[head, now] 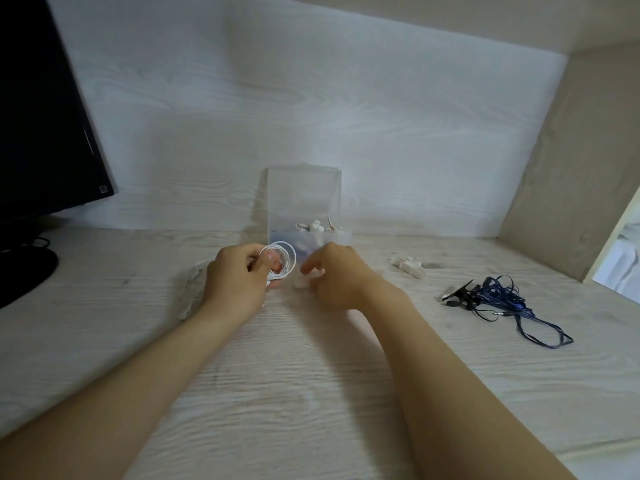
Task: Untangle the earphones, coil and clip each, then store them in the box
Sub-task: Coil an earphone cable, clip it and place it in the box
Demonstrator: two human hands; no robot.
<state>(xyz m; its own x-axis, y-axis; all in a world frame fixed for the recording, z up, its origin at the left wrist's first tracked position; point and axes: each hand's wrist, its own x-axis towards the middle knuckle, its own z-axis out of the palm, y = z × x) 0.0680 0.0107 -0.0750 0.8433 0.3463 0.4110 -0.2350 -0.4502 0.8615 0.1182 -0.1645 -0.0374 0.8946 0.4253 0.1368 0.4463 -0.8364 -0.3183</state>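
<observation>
Wooden desk [311,393]: left hand [235,282] grips white earphone coil [290,257]; right hand [339,282] blurred, grip unclear.

Bench [311,393] fills the lower frame. Box [304,199] at centre, against the back wall. Left hand [235,282] and right hand [336,278] just before the box, coiled earphone [289,259] in the left. Loose clips [408,266] right of the box; tangled earphones [498,299] farther right. Monitor [41,116] upper left.

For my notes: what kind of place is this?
Probably a desk at home or in an office: a dark monitor stands at the left of the pale wood-grain tabletop, and blue earphones lie at the right.
</observation>
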